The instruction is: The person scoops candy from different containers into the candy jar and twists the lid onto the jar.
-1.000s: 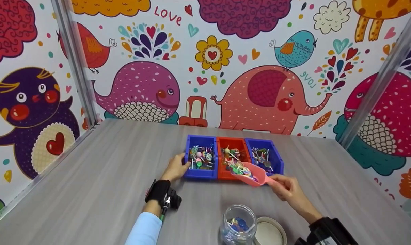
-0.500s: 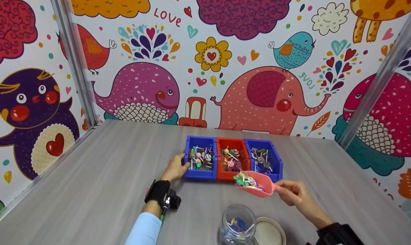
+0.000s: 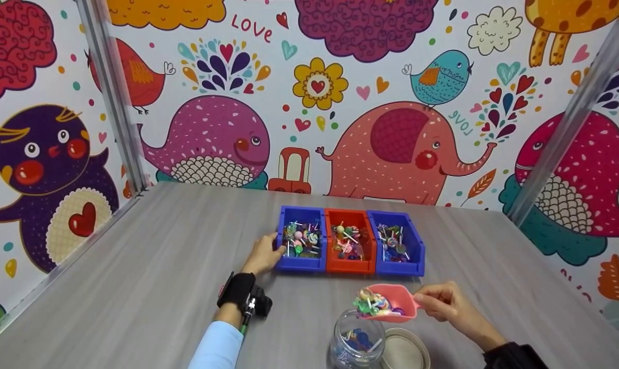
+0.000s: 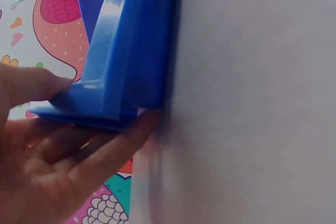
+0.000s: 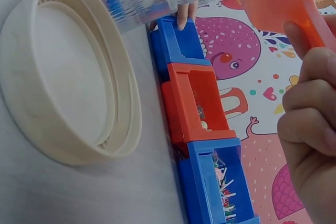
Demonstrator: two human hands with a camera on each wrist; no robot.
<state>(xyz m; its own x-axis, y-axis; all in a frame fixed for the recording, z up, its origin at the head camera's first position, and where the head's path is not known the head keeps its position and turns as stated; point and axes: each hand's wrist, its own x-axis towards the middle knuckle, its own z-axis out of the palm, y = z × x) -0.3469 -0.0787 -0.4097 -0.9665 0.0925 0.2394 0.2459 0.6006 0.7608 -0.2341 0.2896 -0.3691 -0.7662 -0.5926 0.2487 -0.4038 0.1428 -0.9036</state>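
Cartoon wall (image 3: 278, 77): super loud, with an elephant, whales and birds across the back.
Grey table (image 3: 186, 256): runs right up to that wall, everything else is on or over it.
Side by side: left blue bin (image 3: 301, 264), red bin (image 3: 350, 266) and right blue bin (image 3: 399, 268), all touching, with bin candy (image 3: 347, 241) in each, lollipops included.
Right hand (image 3: 450, 305): in front of the right blue bin and a bit off to its right, thumb and curled fingers pinching the handle of a pink scoop (image 3: 402, 297).
Left hand (image 3: 262, 255): at the outer side of the left blue bin, gripping its edge between thumb and fingers.
Clear jar (image 3: 344, 354): nearest the wearer, jar candy (image 3: 359, 339) inside, closer to the right hand than the left.
Pink scoop: left of the right hand, well apart from the left one, front end showing over the jar's far rim. Can't tell if they touch.
Cream lid (image 3: 404, 348): hollow side up, just right of the jar.
Scooped candy (image 3: 375, 303): green and swirly bits, bunched at the scoop's front.
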